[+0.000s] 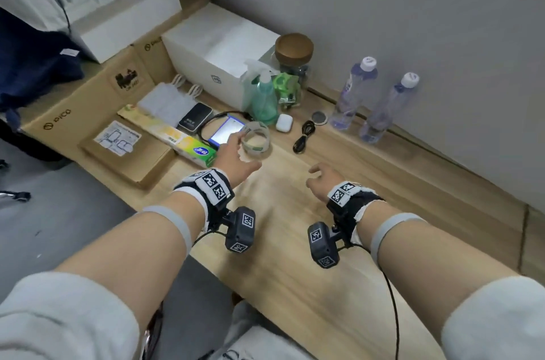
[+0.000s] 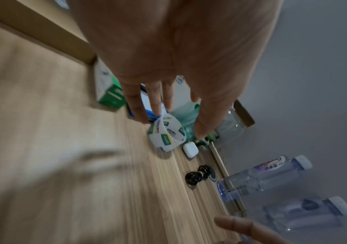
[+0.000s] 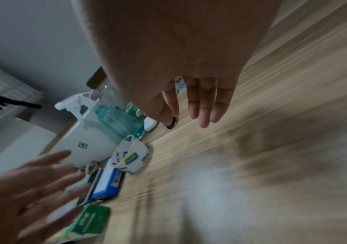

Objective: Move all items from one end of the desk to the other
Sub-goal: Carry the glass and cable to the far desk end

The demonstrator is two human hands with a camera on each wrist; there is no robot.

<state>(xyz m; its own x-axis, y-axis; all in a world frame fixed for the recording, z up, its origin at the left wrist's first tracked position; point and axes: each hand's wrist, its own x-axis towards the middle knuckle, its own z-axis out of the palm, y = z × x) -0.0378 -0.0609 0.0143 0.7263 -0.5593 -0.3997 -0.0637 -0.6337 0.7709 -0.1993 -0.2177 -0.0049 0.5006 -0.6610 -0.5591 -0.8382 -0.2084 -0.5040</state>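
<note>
Nearest the person, bare wooden desk [image 1: 295, 241] stretches between two forearms that wear marker-tagged wrist cameras. The right hand [image 1: 323, 179] hovers low over the wood with its fingers loosely spread and nothing in them; the right wrist view shows the fingers [image 3: 203, 105] straight and apart.

Just beyond and to the left, the left hand [image 1: 233, 153] reaches toward a roll of clear tape [image 1: 256, 137], printed with green labels, at the near edge of the clutter. The left wrist view shows the fingers extended on either side of the roll, fingertips at its top edge; whether they actually touch or grip it cannot be told through the blur.

Directly left of the tape lies a blue-edged phone [image 1: 227, 131] with a lit screen, and left of that a long green-ended box [image 1: 177, 135].

Farther on, a white earbud case [image 1: 284, 122] and a coiled black cable [image 1: 303, 137] lie right of the tape, well ahead of the right hand. Behind the tape stands a green spray bottle [image 1: 264, 97], with a cork-lidded jar [image 1: 293, 61] beyond it.

Farthest right, two clear water bottles [image 1: 354, 94] stand against the wall.
</note>
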